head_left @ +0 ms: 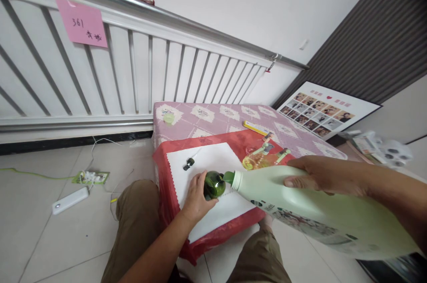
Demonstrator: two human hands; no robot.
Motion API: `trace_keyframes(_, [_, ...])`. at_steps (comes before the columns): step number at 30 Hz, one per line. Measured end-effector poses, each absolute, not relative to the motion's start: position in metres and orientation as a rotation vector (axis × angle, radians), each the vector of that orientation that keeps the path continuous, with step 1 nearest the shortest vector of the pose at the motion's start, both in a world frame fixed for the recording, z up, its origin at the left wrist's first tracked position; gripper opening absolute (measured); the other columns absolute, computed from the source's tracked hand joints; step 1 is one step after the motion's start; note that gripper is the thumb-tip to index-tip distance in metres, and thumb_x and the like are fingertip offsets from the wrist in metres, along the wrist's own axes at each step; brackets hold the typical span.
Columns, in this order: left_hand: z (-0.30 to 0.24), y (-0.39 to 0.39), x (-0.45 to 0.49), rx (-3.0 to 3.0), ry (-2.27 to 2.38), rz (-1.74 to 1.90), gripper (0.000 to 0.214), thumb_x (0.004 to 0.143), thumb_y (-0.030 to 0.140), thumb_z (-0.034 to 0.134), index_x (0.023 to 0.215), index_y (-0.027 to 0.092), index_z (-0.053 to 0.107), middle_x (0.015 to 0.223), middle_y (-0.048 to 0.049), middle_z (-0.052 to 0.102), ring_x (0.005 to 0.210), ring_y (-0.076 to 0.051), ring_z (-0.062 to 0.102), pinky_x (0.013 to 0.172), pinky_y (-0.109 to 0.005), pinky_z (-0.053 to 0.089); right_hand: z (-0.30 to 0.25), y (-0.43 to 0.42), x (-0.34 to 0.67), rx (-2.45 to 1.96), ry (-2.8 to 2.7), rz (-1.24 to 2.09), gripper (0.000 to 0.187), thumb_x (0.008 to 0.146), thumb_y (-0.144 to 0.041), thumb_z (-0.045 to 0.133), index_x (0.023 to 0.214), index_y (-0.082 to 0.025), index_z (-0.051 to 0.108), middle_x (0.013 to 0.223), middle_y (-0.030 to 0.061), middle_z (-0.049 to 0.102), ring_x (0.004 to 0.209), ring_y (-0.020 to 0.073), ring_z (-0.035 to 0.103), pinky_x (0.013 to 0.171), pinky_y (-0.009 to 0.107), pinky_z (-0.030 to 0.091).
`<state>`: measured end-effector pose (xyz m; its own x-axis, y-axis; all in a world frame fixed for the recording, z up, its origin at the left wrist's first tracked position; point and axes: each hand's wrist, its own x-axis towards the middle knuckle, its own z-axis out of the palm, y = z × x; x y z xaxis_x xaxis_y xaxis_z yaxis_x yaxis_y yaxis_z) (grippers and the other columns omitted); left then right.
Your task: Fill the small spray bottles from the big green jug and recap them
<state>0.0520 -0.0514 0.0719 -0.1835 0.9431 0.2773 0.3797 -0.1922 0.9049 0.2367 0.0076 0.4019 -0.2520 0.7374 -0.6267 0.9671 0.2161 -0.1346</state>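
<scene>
My left hand point(197, 198) is wrapped round a small dark green bottle point(213, 186) on the white sheet point(187, 151). In my right hand point(320, 175), a large pale green jug point(320, 216) lies tilted almost flat, gripped by its handle. The jug's green spout point(228, 177) meets the small bottle's neck; whether they touch I cannot tell. No stream of liquid can be made out. A black pump top point(188, 163) rests on the sheet, left of the bottle. The jug's base runs off toward the lower right.
Beyond the jug stand several clear bottles with spray tops point(263, 151). A yellow box point(255, 128) lies on the patterned tablecloth point(213, 118), with a red cloth point(170, 149) under the sheet. On the floor are a power strip point(90, 177) and a white device point(70, 200). A radiator point(140, 60) lines the wall.
</scene>
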Motion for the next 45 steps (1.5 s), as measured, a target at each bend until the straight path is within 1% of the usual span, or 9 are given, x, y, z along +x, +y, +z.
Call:
trace_keyframes(5, [0.0729,-0.0517,0.0517,1.557,1.547,1.369,0.09,0.062,0.021,0.073,0.139,0.021,0.028,0.134,-0.0114,0.04,0.127,-0.028,0.037,0.109,-0.045,0.032,0.4021,0.0075,0.2366,1.589,2.05,-0.692,0.051,0.068,-0.067,0.056,0.092,-0.022,0.066,0.087,0.0087,0.07,0.075,0.0278,0.065,0.055,0.031,0.048])
trace_keyframes(11, [0.0734,-0.052,0.0516,1.56,1.546,1.379,0.089,0.061,0.02,0.072,0.139,0.022,0.029,0.133,-0.0113,0.041,0.126,-0.028,0.039,0.109,-0.045,0.032,0.4022,0.0078,0.235,1.487,2.074,-0.662,0.052,0.073,-0.066,0.052,0.092,-0.019,0.064,0.086,0.0096,0.069,0.076,0.0279,0.065,0.056,0.032,0.048])
trace_keyframes(15, [0.0727,-0.0517,0.0518,1.55,1.539,1.388,0.089,0.061,0.02,0.072,0.139,0.023,0.029,0.134,-0.0108,0.041,0.127,-0.029,0.039,0.109,-0.046,0.032,0.4023,0.0075,0.2342,1.494,2.077,-0.639,0.052,0.072,-0.065,0.053,0.093,-0.019,0.064,0.085,0.0094,0.07,0.073,0.0272,0.065,0.053,0.031,0.047])
trace_keyframes(20, [0.0726,-0.0516,0.0521,1.558,1.562,1.366,0.09,0.061,0.02,0.073,0.139,0.021,0.029,0.134,-0.0115,0.041,0.127,-0.029,0.039,0.109,-0.046,0.032,0.4026,0.0079,0.2338,1.488,2.052,-0.645,0.055,0.072,-0.068,0.05,0.096,-0.02,0.063,0.088,0.0095,0.069,0.076,0.0276,0.065,0.055,0.031,0.048])
trace_keyframes(25, [0.073,-0.0521,0.052,1.564,1.555,1.37,0.089,0.061,0.02,0.072,0.139,0.021,0.028,0.134,-0.0112,0.041,0.127,-0.028,0.038,0.109,-0.045,0.032,0.4014,0.0088,0.2346,1.537,2.047,-0.684,0.053,0.069,-0.067,0.053,0.093,-0.021,0.064,0.087,0.0091,0.069,0.074,0.0274,0.064,0.053,0.03,0.046])
trace_keyframes(29, [0.0732,-0.0527,0.0522,1.565,1.558,1.372,0.089,0.062,0.021,0.072,0.14,0.021,0.028,0.134,-0.0112,0.041,0.127,-0.028,0.039,0.109,-0.044,0.032,0.4005,0.0088,0.235,1.523,2.061,-0.667,0.053,0.07,-0.066,0.053,0.095,-0.02,0.064,0.086,0.009,0.069,0.073,0.0267,0.064,0.051,0.03,0.045])
trace_keyframes(36, [0.072,-0.0515,0.0522,1.577,1.558,1.375,0.09,0.062,0.022,0.072,0.14,0.021,0.028,0.134,-0.0115,0.04,0.127,-0.028,0.038,0.109,-0.045,0.032,0.4009,0.0084,0.2348,1.538,2.019,-0.68,0.053,0.071,-0.067,0.053,0.096,-0.021,0.062,0.09,0.0088,0.068,0.077,0.0255,0.063,0.054,0.029,0.046])
trace_keyframes(39, [0.0712,-0.0509,0.0521,1.579,1.557,1.375,0.09,0.061,0.021,0.072,0.14,0.021,0.028,0.134,-0.0114,0.04,0.127,-0.028,0.038,0.109,-0.045,0.032,0.4012,0.0089,0.2347,1.508,2.033,-0.643,0.055,0.073,-0.067,0.05,0.099,-0.02,0.061,0.089,0.0093,0.067,0.074,0.0246,0.063,0.052,0.028,0.045])
trace_keyframes(45, [0.0715,-0.051,0.0518,1.582,1.548,1.375,0.09,0.062,0.021,0.072,0.14,0.022,0.027,0.133,-0.0113,0.04,0.126,-0.028,0.038,0.109,-0.045,0.032,0.4014,0.0095,0.2354,1.506,2.05,-0.632,0.054,0.072,-0.067,0.051,0.095,-0.02,0.062,0.087,0.0089,0.069,0.075,0.0264,0.064,0.055,0.03,0.048])
